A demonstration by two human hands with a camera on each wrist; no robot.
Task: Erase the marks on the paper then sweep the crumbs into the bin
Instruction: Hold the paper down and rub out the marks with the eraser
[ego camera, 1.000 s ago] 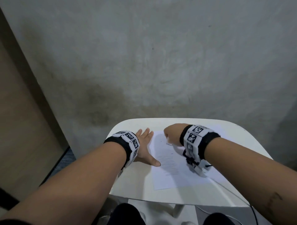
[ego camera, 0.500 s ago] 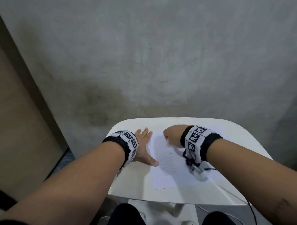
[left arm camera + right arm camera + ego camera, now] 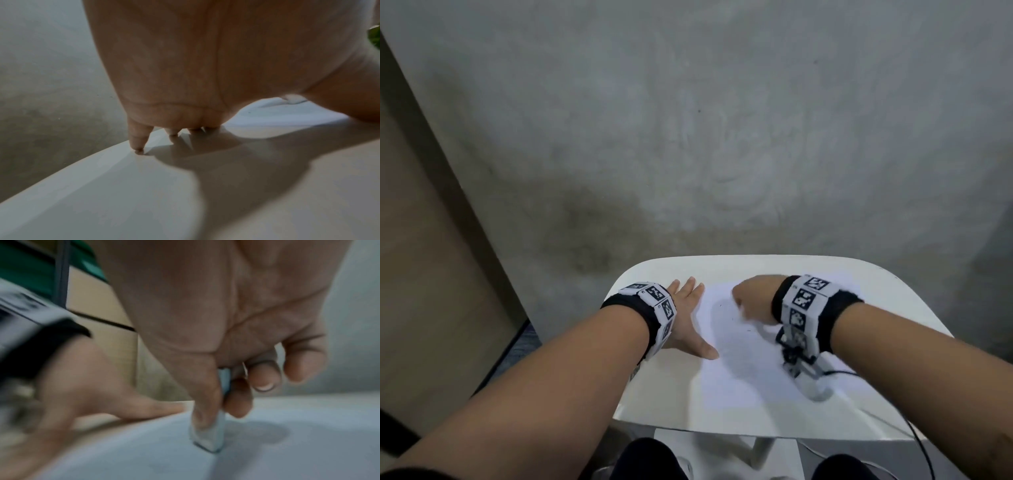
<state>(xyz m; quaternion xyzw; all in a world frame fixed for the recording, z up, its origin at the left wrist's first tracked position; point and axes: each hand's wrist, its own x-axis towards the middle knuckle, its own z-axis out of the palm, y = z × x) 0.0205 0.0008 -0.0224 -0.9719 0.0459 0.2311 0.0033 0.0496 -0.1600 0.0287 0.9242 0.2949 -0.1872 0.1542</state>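
Observation:
A white sheet of paper [image 3: 743,373] lies on the small white table [image 3: 661,394]. My left hand [image 3: 686,317] lies flat with spread fingers at the sheet's left edge, thumb on the paper. In the left wrist view its fingertips [image 3: 137,146] press the table top. My right hand [image 3: 751,301] pinches a white eraser [image 3: 213,438] between thumb and fingers, its lower end on the paper [image 3: 267,459]. A few small dark specks [image 3: 748,330] show on the sheet near the right hand. No bin is in view.
A grey concrete wall [image 3: 722,137] rises right behind the table. A beige wooden panel [image 3: 421,274] stands at the left. A thin cable [image 3: 921,442] runs from my right wrist device off the table's front right. My dark-clothed knees [image 3: 647,459] sit under the front edge.
My right hand with the eraser has slid slightly across the upper part of the paper, rubbing back and forth. The left hand has stayed flat in place.

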